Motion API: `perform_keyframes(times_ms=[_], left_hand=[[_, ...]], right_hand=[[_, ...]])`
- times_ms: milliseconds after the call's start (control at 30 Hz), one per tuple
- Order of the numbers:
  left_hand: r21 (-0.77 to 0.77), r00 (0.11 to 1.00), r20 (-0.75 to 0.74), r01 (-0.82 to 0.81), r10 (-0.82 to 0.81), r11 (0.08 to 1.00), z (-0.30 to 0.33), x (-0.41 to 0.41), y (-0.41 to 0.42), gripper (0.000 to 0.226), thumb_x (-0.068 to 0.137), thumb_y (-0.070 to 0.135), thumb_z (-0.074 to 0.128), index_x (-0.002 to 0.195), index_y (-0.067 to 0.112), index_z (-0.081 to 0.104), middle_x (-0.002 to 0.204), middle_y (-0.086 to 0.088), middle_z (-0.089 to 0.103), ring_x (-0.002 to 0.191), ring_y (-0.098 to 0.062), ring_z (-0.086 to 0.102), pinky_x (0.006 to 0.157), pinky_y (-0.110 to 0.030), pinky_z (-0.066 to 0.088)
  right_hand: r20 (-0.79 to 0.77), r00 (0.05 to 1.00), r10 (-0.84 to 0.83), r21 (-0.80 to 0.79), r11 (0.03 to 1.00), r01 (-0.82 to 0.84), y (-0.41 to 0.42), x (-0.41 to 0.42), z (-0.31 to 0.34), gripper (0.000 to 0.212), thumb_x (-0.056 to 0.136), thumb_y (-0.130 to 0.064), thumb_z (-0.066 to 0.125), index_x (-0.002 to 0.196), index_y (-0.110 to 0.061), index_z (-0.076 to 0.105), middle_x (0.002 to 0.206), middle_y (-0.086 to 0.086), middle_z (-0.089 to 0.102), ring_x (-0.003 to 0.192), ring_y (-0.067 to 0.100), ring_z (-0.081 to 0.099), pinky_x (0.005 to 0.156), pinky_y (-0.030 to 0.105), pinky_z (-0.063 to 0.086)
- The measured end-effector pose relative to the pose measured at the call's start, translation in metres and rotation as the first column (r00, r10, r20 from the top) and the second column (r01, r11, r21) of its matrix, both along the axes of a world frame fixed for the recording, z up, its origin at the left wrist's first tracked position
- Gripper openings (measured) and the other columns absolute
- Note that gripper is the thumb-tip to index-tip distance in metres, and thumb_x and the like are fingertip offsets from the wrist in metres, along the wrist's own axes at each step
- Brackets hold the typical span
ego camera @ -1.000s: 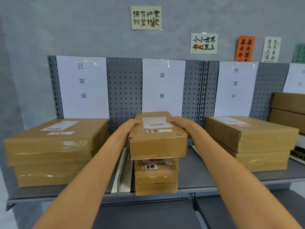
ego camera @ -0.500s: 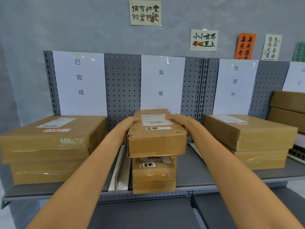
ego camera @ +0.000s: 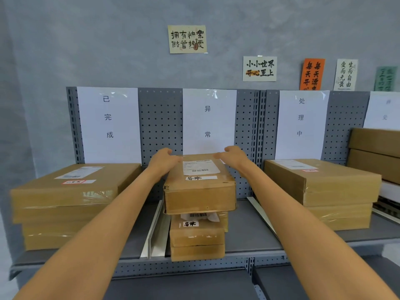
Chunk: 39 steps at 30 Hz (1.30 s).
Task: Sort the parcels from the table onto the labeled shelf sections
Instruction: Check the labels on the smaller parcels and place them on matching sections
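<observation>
Two bare arms reach up from the bottom corners of the frame toward the middle. The left hand has loose, spread fingers and holds nothing; it sits just beside the back left corner of the top parcel, and I cannot tell if it touches. The right hand is also loose and holds nothing, just above the parcel's back right corner.

The top parcel lies flat on the small stack in the middle of the frame, on the grey shelf. A white divider stands left of the stack. A big brown stack fills the left section, and another box stack fills the right section.

Behind, on the back panel, the middle sign hangs above the top parcel, with the left sign and the right sign at either side.
</observation>
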<state>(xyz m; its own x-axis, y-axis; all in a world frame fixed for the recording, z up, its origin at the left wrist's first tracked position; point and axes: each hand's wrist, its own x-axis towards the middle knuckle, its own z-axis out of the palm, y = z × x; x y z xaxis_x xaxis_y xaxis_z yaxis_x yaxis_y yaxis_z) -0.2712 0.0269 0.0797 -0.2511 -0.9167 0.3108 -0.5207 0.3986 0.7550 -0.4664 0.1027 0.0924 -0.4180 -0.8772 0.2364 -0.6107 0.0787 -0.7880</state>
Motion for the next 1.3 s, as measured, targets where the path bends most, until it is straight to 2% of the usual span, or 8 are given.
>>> perform_keyframes(times_ms=[200,333,433,567,900,1033,1133,1300], left_hand=[[-0.340,0.962,0.254,-0.005,0.097,0.940,0.011,0.011,0.019,0.059,0.092,0.033,0.060,0.143,0.011,0.042,0.144,-0.008,0.047,0.131,-0.025,0.044,0.103,-0.038,0.039],[-0.510,0.889,0.390,-0.009,0.240,0.860,0.011,0.026,0.038,0.055,0.091,0.030,0.057,0.141,0.013,0.043,0.139,-0.009,0.049,0.128,-0.027,0.043,0.099,-0.039,0.041],[-0.577,0.842,0.430,-0.020,0.325,0.817,0.010,0.042,0.057,0.055,0.092,0.027,0.057,0.142,0.011,0.041,0.141,-0.011,0.046,0.129,-0.028,0.041,0.098,-0.038,0.040],[-0.618,0.791,0.447,-0.066,0.419,0.784,0.007,0.072,0.082,0.050,0.092,0.024,0.056,0.137,0.007,0.044,0.138,-0.013,0.048,0.124,-0.030,0.043,0.094,-0.040,0.042],[-0.610,0.687,0.467,-0.207,0.558,0.765,0.002,0.166,0.140,0.054,0.090,0.023,0.059,0.138,0.007,0.043,0.133,-0.012,0.051,0.121,-0.031,0.046,0.091,-0.038,0.041],[-0.608,0.651,0.443,-0.287,0.616,0.740,-0.004,0.211,0.170,0.056,0.088,0.023,0.061,0.138,0.007,0.043,0.136,-0.013,0.049,0.125,-0.031,0.045,0.097,-0.042,0.042],[-0.588,0.619,0.441,-0.348,0.650,0.730,-0.026,0.248,0.201,0.054,0.088,0.023,0.062,0.136,0.006,0.045,0.136,-0.013,0.049,0.125,-0.032,0.044,0.097,-0.040,0.040],[-0.489,0.558,0.506,-0.442,0.657,0.752,-0.091,0.321,0.269,0.057,0.089,0.025,0.062,0.139,0.006,0.042,0.138,-0.013,0.047,0.126,-0.033,0.043,0.098,-0.041,0.040]], right_hand=[[-0.396,0.917,0.044,-0.029,0.998,-0.060,0.020,0.019,0.015,0.066,0.096,-0.029,0.056,0.151,-0.007,0.028,0.153,0.010,0.035,0.138,0.027,0.036,0.106,0.036,0.036],[-0.680,0.733,-0.012,-0.050,0.998,-0.029,0.031,0.035,0.018,0.055,0.096,-0.028,0.051,0.145,-0.008,0.036,0.143,0.012,0.044,0.132,0.029,0.037,0.096,0.039,0.042],[-0.780,0.625,-0.035,-0.093,0.994,-0.060,0.037,0.051,0.018,0.051,0.097,-0.025,0.049,0.143,-0.008,0.037,0.143,0.011,0.043,0.132,0.029,0.037,0.095,0.038,0.041],[-0.835,0.547,-0.061,-0.168,0.975,-0.147,0.044,0.082,0.011,0.050,0.096,-0.026,0.051,0.141,-0.008,0.039,0.143,0.010,0.044,0.130,0.028,0.039,0.096,0.037,0.041],[-0.854,0.520,0.008,-0.212,0.908,-0.362,0.072,0.180,0.003,0.055,0.091,-0.019,0.055,0.142,-0.008,0.037,0.143,0.009,0.043,0.131,0.027,0.039,0.099,0.035,0.039],[-0.862,0.505,0.054,-0.202,0.875,-0.439,0.093,0.224,-0.006,0.058,0.091,-0.022,0.056,0.144,-0.009,0.036,0.145,0.008,0.041,0.134,0.026,0.035,0.104,0.034,0.035],[-0.860,0.494,0.127,-0.162,0.850,-0.501,0.111,0.262,-0.028,0.059,0.091,-0.021,0.056,0.145,-0.008,0.036,0.149,0.010,0.036,0.140,0.027,0.028,0.110,0.035,0.029],[-0.845,0.462,0.270,-0.065,0.805,-0.590,0.154,0.333,-0.083,0.058,0.089,-0.024,0.058,0.141,-0.009,0.038,0.143,0.008,0.040,0.131,0.027,0.037,0.101,0.035,0.035]])
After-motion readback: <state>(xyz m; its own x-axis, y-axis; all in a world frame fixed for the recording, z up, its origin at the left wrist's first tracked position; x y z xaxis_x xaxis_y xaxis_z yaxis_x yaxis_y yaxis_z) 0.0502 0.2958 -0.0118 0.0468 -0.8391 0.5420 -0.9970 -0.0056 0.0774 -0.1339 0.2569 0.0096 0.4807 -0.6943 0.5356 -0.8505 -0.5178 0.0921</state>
